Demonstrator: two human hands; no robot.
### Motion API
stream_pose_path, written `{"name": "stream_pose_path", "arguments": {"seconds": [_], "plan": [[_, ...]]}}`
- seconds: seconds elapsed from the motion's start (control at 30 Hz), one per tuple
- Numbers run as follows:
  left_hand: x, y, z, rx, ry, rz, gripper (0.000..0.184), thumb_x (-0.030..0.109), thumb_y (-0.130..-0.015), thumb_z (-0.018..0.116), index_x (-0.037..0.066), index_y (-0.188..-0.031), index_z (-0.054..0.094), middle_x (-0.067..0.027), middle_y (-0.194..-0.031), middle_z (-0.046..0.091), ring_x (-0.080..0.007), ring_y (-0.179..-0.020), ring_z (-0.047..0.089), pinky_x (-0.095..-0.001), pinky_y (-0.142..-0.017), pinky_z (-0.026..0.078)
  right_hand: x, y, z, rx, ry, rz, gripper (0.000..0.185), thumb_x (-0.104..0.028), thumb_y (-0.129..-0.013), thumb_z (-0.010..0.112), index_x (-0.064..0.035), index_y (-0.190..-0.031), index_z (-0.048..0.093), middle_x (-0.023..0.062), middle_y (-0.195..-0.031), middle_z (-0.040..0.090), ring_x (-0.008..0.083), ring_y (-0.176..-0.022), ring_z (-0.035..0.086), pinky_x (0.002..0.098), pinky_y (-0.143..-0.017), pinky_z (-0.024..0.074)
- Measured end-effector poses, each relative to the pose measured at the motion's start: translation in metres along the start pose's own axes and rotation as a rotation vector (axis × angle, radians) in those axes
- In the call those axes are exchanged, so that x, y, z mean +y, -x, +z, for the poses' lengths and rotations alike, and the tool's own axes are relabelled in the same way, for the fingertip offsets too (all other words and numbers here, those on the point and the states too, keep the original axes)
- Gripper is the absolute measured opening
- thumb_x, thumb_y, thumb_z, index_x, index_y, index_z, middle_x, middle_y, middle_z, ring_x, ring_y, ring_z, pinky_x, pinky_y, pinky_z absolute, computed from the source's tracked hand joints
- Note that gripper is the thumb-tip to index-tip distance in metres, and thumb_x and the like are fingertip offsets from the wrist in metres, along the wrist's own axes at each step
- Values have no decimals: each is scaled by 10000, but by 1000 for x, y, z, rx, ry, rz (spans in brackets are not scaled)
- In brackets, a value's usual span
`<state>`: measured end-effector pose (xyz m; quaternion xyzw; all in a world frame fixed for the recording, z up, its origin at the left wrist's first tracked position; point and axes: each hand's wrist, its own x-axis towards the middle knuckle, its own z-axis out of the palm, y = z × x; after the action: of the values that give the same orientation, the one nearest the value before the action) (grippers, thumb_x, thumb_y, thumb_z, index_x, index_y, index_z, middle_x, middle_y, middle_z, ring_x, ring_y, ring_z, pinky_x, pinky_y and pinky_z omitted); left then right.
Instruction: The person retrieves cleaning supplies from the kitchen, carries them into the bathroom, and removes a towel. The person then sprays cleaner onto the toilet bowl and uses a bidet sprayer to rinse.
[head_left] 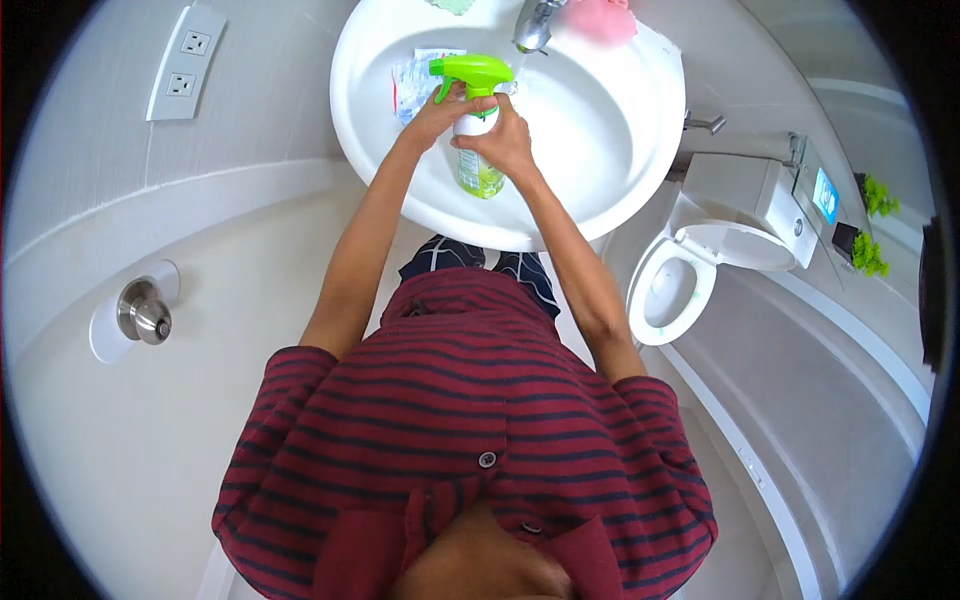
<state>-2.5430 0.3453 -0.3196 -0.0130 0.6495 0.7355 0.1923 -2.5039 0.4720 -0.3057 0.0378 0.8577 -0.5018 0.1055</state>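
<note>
A spray bottle (482, 180) with a bright green trigger head and a green-and-white label stands upright or nearly so, above the left part of the white sink (590, 140). My left hand (432, 118) is closed at the bottle's neck, just under the trigger. From the other side my right hand (503, 142) grips the bottle just below the neck, thumb across its front. Behind the bottle lies a crumpled clear plastic wrapper (410, 88) with printing on it, partly hidden by the bottle and hand.
A chrome faucet (537, 25) rises at the sink's back, beside a pink cloth (600, 20) and a pale green piece (452, 4). To the right are a toilet (672, 290) and small potted plants (868, 255). A round doorknob (145, 312) and outlets (187, 65) are on the left.
</note>
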Motion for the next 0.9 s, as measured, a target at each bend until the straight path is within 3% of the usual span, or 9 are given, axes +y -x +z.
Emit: {"name": "stream_pose_path", "arguments": {"seconds": [0.1, 0.13, 0.2, 0.43, 0.47, 0.57, 0.67, 0.77, 0.9], "plan": [[-5, 7, 24, 386, -100, -65, 331, 176, -693, 716, 9, -958, 610, -41, -872, 614, -88, -773, 543, -229, -706, 430, 3, 1, 18, 181, 88, 70, 696, -265, -473, 777, -21, -1033, 441, 187, -931, 554, 337, -814, 574, 407, -702, 456], [-17, 8, 34, 495, -48, 4, 422, 288, -631, 758, -11, -902, 634, -52, -810, 630, -101, -714, 544, -231, -670, 426, 4, -1, 27, 241, 104, 102, 694, -269, -477, 774, -22, -1034, 442, 185, -924, 554, 339, -805, 575, 409, -699, 456], [-27, 8, 41, 575, 39, 46, 409, 289, -646, 747, -20, -892, 640, -54, -795, 634, -99, -701, 545, -232, -658, 426, 8, -4, 31, 261, 81, 160, 741, -298, -468, 771, -10, -1062, 435, 198, -963, 554, 351, -845, 571, 410, -729, 452], [-35, 0, 3, 193, 604, -3, 390, 294, -800, 593, 23, -1073, 527, -37, -1013, 568, -131, -931, 517, -269, -855, 379, 20, -60, -12, -430, -6, -238, 898, -276, -476, 760, 46, -1215, 365, 213, -981, 568, 283, -902, 562, 314, -788, 440], [-40, -8, 7, 201, 691, 52, 401, 294, -806, 584, 22, -1091, 509, -40, -1020, 562, -137, -932, 518, -275, -861, 381, 12, -77, -25, -683, -164, 76, 871, -233, -500, 746, 61, -1226, 365, 199, -1035, 546, 234, -925, 543, 284, -794, 432], [-54, -25, 9, 299, 759, 72, 392, 312, -833, 526, 55, -1120, 458, -72, -1063, 539, -190, -973, 512, -321, -882, 394, 34, -103, -15, -423, -589, 330, 545, -107, -595, 680, 58, -1086, 512, 154, -951, 585, 206, -773, 564, 297, -707, 464], [-57, -37, 17, 378, 759, 15, 311, 298, -861, 489, 76, -1078, 477, -57, -1044, 535, -192, -958, 512, -336, -853, 413, 30, -98, -6, 123, -600, 203, 327, -46, -637, 643, 49, -946, 594, 109, -795, 611, 177, -642, 559, 283, -608, 478], [-69, -50, 32, 381, 578, -57, 317, 260, -819, 510, 53, -1057, 493, -59, -975, 546, -182, -917, 523, -325, -796, 430, -3, -76, -15, 22, -842, 125, 180, -22, -655, 635, 52, -818, 622, 71, -685, 596, 155, -585, 551, 262, -542, 470], [-59, -61, 57, 325, 388, -123, 260, 241, -814, 481, 59, -986, 549, -40, -952, 541, -142, -900, 494, -283, -790, 395, -11, -40, -37, 458, -194, 135, 367, -196, -550, 733, 35, -809, 614, 107, -722, 603, 211, -675, 575, 309, -636, 462]]}}
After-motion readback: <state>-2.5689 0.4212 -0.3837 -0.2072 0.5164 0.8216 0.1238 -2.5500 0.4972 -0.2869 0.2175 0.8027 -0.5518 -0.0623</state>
